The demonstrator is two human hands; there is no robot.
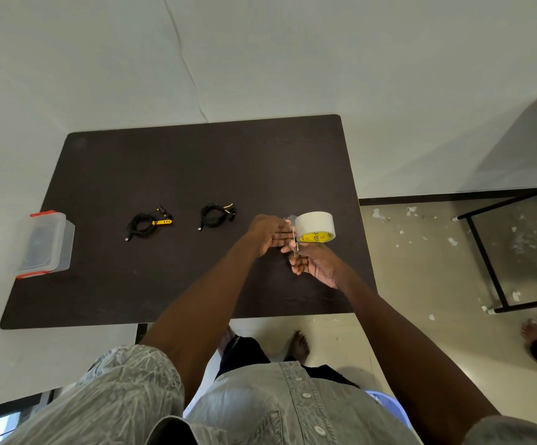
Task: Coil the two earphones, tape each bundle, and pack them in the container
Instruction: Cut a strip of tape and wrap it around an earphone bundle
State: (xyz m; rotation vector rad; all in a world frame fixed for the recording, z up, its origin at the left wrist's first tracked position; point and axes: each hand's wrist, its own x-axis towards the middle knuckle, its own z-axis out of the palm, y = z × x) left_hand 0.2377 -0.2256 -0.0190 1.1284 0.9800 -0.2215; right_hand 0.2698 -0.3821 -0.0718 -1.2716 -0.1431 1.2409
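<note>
Two coiled black earphones, one [146, 222] left and one [215, 215] at centre, lie on a dark table [196, 162]; they look light and floppy, best pinched across the whole coil. The left hand [268, 234] seems to pinch tape pulled from a roll [315, 227], and the right hand [313, 263] grips scissors [293, 239]. The container [47, 244] sits far left.

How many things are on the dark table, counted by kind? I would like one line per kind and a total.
Coiled earphones: 2, left coil and right coil
Tape roll: 1
Scissors: 1, held in the right hand over the table
Plastic container: 1
Total: 5
</note>
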